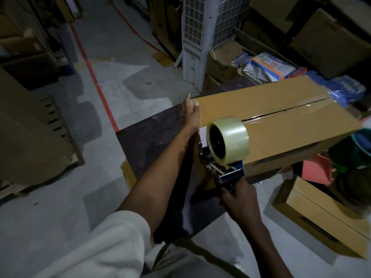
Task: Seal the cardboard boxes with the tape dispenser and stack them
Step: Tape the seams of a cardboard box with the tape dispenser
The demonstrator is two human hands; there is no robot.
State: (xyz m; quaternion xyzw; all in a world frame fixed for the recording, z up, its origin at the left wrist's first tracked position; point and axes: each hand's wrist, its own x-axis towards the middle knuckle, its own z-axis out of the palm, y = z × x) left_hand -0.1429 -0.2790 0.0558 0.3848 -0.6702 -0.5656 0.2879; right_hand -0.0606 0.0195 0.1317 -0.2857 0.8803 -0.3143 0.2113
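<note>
Pale sleeve (112,241) at six o'clock leads up the left arm to the left hand (191,115), which lies flat and unclenched against the near-left end of the cardboard box (281,121), bracing it on the dark table (152,141). At five o'clock the right hand (240,199) is clenched around the handle of the tape dispenser (226,149), whose clear roll stands at the box's near end, over the centre seam. Glossy tape seems to cover that seam already, so I judge the strip is being finished down the end face: keep the box braced, press the tape flat, then tear cleanly. A second box (323,215) sits on the floor at four o'clock (unsealed, I think; the light is poor). Hidden behind the roll are the dispenser's blade and the tape's end.
</note>
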